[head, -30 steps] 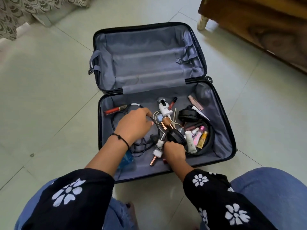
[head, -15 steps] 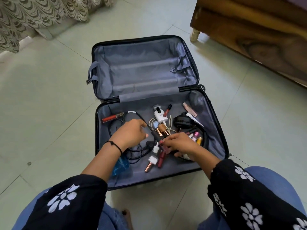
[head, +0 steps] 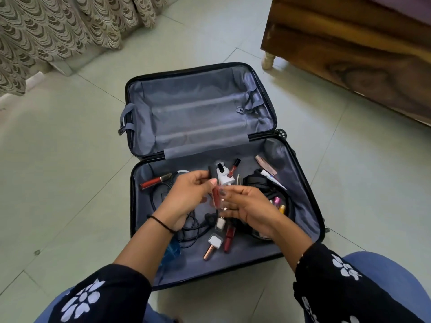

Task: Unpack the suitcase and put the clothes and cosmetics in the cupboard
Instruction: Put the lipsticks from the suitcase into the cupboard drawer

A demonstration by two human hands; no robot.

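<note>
On pale floor tiles (head: 70,183) the suitcase (head: 302,197) was laid open flat. Above the cosmetics (head: 228,236) heaped in its near half, 1 red lip gloss (head: 216,197) was pinched between the left hand (head: 186,198) and the right hand (head: 251,213), probably to be passed across so that more could be gathered

Black suitcase (head: 300,194), grey lining (head: 198,113), flashes of red
In it the lip gloss (head: 215,197) is deep red with a dark cap and the charger (head: 222,180) white; the sleeves (head: 338,287) are black with white flowers, jeans (head: 384,271) blue, floor tiles (head: 58,171) pale green, curtain (head: 58,31) beige with brown scallops, furniture (head: 349,54) brown wood
</note>
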